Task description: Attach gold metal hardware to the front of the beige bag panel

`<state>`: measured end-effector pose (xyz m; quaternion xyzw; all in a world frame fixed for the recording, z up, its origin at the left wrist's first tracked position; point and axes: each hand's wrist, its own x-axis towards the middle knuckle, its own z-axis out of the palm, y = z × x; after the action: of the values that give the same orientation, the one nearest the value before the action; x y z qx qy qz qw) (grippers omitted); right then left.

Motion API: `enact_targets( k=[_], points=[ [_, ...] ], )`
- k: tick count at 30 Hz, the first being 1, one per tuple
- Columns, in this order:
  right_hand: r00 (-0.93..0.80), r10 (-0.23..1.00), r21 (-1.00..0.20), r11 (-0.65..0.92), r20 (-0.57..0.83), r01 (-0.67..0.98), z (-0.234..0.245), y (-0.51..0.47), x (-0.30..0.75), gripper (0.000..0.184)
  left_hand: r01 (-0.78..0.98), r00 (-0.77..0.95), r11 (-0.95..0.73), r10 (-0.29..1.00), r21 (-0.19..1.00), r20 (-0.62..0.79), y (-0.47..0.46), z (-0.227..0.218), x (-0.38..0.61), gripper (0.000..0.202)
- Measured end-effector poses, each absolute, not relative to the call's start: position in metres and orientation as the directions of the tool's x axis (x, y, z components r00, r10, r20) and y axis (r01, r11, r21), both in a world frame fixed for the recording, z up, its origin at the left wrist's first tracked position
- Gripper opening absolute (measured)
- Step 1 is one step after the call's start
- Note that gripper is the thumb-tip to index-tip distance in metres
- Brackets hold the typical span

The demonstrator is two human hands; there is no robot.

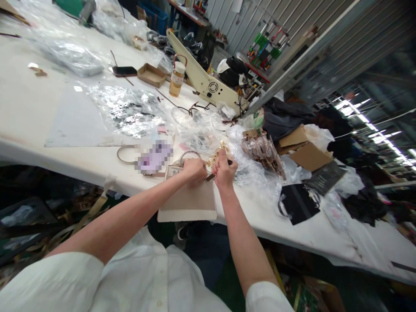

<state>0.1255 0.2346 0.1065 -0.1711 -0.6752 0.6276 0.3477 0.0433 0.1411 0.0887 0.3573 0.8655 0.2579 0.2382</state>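
Observation:
A beige handbag (186, 203) with a pale lower edge lies at the table's front edge, before my body. My left hand (195, 169) is closed at its upper edge, with the fingertips hidden. Just right of it, my right hand (225, 171) is closed with the thumb on top. A small dark end shows beside its fingers, and a flat brown piece (210, 177) reaches from it towards my left hand; I cannot tell whether they are one thing. Small gold metal pieces (217, 157) lie right behind my hands. A curved bag handle (190, 154) rises behind my left hand.
Left of the bag are a purple phone-like item (156, 158), partly pixelated, and a metal ring (126, 154). Farther back lie silvery pieces on plastic (133, 112), a bottle (177, 79) and a cream machine (211, 86). Rightward are wrapped parts (261, 149) and a black bag (299, 203).

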Motion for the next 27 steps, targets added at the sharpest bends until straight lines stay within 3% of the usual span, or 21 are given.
enact_targets(
  k=[6,14,19,27],
  points=[
    [-0.675,0.671,-0.950,0.265,0.306,-0.167,0.095,0.228,0.128,0.074,0.505,-0.605,0.602,0.758,0.618,-0.244,0.140,0.085,0.039,0.024],
    [-0.702,0.693,-0.984,0.068,0.164,-0.163,0.128,0.256,0.097,0.079,0.500,-0.567,0.587,0.778,0.636,-0.272,0.138,0.085,0.034,0.032],
    [-0.745,0.667,-0.998,-0.023,0.024,-0.053,0.122,0.257,0.078,0.080,0.496,-0.577,0.587,0.774,0.640,-0.262,0.140,0.082,0.034,0.030],
    [-0.725,0.688,-0.998,-0.044,-0.006,-0.034,0.114,0.261,0.075,0.077,0.475,-0.597,0.592,0.760,0.651,-0.256,0.146,0.076,0.034,0.022]
  ],
)
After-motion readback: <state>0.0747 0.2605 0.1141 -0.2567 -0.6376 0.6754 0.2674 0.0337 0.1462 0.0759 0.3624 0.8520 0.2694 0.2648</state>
